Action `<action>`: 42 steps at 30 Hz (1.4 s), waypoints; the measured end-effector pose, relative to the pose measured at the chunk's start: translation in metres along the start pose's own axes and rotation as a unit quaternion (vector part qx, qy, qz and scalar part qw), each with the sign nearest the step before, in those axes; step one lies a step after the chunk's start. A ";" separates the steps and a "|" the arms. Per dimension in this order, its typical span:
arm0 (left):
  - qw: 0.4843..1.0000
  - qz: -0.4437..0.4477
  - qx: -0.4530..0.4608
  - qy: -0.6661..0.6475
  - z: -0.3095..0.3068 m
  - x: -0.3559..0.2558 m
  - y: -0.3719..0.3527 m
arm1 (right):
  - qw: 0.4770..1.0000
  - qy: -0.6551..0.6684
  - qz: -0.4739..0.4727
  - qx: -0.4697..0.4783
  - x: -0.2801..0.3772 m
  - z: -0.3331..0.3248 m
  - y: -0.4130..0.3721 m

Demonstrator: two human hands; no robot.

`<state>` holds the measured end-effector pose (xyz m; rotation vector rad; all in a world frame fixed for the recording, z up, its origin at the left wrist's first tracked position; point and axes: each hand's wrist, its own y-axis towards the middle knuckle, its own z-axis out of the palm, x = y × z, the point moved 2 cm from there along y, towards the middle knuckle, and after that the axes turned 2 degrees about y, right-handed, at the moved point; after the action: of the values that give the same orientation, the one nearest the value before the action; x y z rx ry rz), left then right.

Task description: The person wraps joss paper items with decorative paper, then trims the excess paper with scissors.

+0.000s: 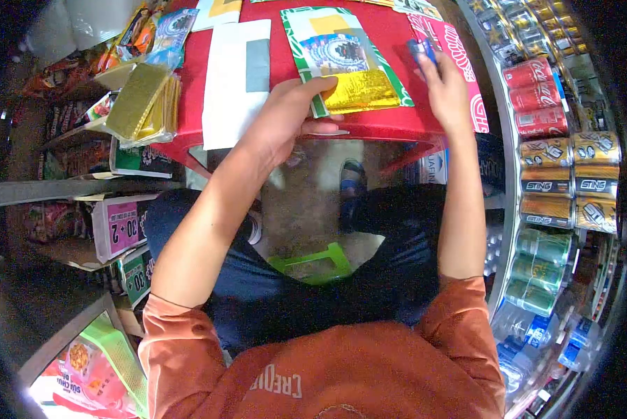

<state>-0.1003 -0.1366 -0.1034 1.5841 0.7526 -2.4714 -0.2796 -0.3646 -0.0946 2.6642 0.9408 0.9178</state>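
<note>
On the red table (187, 84), my left hand (285, 115) grips the near edge of a shiny gold foil sheet (362, 92), thumb on top and fingers partly hidden below. The foil lies across a green-and-white patterned sheet (400, 94). Beyond it, on the same sheet, is a blue printed piece with a fan-like picture (338, 52). My right hand (446, 91) is closed around a small dark blue object (421, 50) near the table's right side; its kind is hard to make out. Left of my left hand lies a white sheet with a grey patch (233, 84).
A plastic-wrapped stack of gold pieces (142, 105) sits at the table's left edge. A pink patterned sheet (460, 63) lies on the right. Shelves with snack packs (128, 42) flank the left, and stacked drink cans (537, 91) the right. A green stool (317, 262) shows below.
</note>
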 end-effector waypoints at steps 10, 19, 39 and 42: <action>0.999 0.017 0.026 -0.023 0.011 0.010 0.004 | 0.817 0.510 0.263 0.057 0.063 -0.045 -0.115; 1.000 0.016 0.019 -0.004 0.008 0.016 0.009 | 0.788 0.580 0.193 0.073 0.083 -0.025 -0.131; 0.998 0.057 0.028 0.005 0.013 0.016 0.002 | 0.748 0.562 0.290 0.204 0.097 -0.016 -0.149; 0.998 0.060 0.032 0.011 0.013 0.019 0.005 | 0.749 0.551 0.306 0.205 0.108 -0.017 -0.143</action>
<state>-0.1178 -0.1433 -0.1172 1.6301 0.5689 -2.4191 -0.2972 -0.1865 -0.0769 2.6190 0.3130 2.9217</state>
